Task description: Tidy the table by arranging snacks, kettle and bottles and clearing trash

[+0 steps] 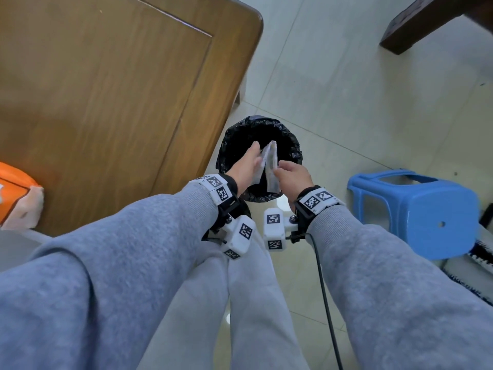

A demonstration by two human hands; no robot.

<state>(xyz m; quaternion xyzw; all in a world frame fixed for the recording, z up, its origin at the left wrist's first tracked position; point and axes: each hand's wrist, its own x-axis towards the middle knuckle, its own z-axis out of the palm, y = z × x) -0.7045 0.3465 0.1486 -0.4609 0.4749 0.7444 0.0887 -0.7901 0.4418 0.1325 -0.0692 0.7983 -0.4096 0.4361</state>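
Floor [346,89]: pale tiles; the bin stands on it.
Wooden table [106,89]: brown top with a rounded corner, left of the bin and reaching beyond it; its edge passes just beside the bin's left rim.
Sleeves [133,249]: grey, one on each forearm, both leading toward the bin from the near side.
Blue plastic stool [416,209]: on the floor, right of the bin and apart from it.
Trash bin [260,156]: round, lined with a black bag, mouth open upward; the landmark here.
Orange packet [16,193]: at the table's near edge, far left of the bin.
Wrist bands [316,200]: black straps carrying white blocks with black-and-white square markers, one on each wrist, at the bin's near rim; a black cable [325,303] hangs from the right one.
Left hand [246,166]: over the bin's mouth, fingers nearly straight, pressed flat against the wrapper's left face.
Right hand [293,177]: over the bin's near right rim, fingers curled, pinching the wrapper's right edge.
Wrapper [269,166]: crumpled, silvery, held upright between both hands, directly above the bin's opening.
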